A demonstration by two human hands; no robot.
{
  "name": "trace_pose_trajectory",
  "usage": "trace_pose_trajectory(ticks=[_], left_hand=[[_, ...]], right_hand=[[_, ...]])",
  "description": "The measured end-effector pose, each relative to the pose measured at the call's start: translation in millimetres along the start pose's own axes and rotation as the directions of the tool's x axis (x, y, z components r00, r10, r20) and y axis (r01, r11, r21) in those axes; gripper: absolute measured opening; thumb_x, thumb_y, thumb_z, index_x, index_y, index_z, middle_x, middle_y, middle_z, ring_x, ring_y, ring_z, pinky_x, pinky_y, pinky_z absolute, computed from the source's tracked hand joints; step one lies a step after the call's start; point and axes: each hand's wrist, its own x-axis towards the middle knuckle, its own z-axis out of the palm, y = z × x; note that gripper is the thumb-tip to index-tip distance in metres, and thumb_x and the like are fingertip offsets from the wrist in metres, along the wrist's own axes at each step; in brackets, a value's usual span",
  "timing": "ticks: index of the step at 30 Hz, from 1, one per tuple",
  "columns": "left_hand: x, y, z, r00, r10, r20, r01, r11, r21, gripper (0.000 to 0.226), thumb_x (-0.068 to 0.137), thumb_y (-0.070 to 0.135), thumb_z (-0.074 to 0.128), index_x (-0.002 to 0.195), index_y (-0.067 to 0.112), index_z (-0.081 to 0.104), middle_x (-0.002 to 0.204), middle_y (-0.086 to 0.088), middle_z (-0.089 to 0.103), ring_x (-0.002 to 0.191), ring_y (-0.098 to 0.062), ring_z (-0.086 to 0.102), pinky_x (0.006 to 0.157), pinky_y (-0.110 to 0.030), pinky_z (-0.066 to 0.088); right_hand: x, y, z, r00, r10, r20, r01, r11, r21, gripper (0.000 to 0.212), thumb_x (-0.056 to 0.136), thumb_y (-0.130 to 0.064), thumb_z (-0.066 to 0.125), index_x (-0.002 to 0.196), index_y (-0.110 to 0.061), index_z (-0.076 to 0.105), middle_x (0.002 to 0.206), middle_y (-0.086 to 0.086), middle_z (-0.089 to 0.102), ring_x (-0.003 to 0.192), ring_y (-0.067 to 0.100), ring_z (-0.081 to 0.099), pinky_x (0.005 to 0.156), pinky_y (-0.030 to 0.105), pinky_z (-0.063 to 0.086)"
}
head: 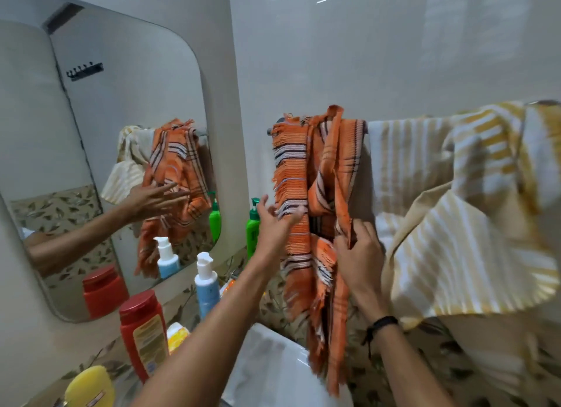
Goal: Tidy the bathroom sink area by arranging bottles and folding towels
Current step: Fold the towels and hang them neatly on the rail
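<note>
The orange towel (pixel 303 151) hangs bunched and twisted over the towel rail (pixel 271 130) on the wall above the sink (pixel 273 370); its lower end trails down past the sink's rim; a yellow striped towel (pixel 455 209) is draped over the same rail just to its right.

Handling, as judged from the frame: the cloth is thin, light and fully limp; it offers no stiffness and follows whichever edge is lifted; the fringed ends look likely to snag or tangle; the weave appears dry and not slippery; breakage is not a concern. Take hold at two corners of one short edge, or at the two long edges near the rail, so that the twist falls out under the cloth's own weight; a grasp in mid-bundle is likely to keep the folds locked in.

Hand pose: both forearms reach forward and up from the bottom of the view; the left hand (pixel 271 227) is at the towel's left fringed edge, thumb raised, fingers (pixel 288 216) extended and spread against the cloth, not closed round it; the right hand (pixel 359 254) is lower and to the right, back of the hand toward the camera, fingers curled round a hanging orange fold and pinching it; a green pump bottle (pixel 252 230) stands just left of the left hand.
</note>
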Motion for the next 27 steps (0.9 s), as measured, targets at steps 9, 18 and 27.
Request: trace_pose_trajectory(ticks=[9,18,27], left_hand=[[8,23,36,0.997,-0.005,-0.081,0.014,0.993,0.113,0.031,0.079,0.007,0.070,0.107,0.021,0.067,0.097,-0.006,0.076,0.093,-0.031,0.073,0.088,-0.050,0.061],[-46,2,44,0.993,0.042,-0.108,-0.054,0.992,-0.111,0.009,0.089,0.022,0.070,0.090,0.014,0.076,0.076,0.002,0.077,0.075,-0.017,0.071,0.074,-0.034,0.060],[-94,-17,33,0.981,-0.159,-0.113,0.108,0.924,-0.367,0.036,0.105,0.030,0.046,0.099,0.008,0.074,0.093,-0.015,0.076,0.088,-0.031,0.069,0.082,-0.043,0.059]], right_hand=[[-16,-7,-33,0.983,0.145,0.111,-0.159,0.978,0.138,0.009,0.090,-0.009,0.055,0.089,-0.012,0.063,0.083,-0.007,0.061,0.073,0.015,0.055,0.066,0.025,0.042],[-34,-30,-77,0.993,0.066,0.094,-0.103,0.870,0.482,0.022,0.083,-0.010,0.048,0.089,-0.014,0.069,0.073,-0.004,0.070,0.069,0.016,0.062,0.065,0.040,0.055],[-70,-47,-112,0.992,-0.031,0.123,-0.056,0.760,0.648,0.033,0.081,-0.003,0.048,0.062,-0.030,0.054,0.051,-0.008,0.045,0.050,0.005,0.037,0.048,0.030,0.035]])
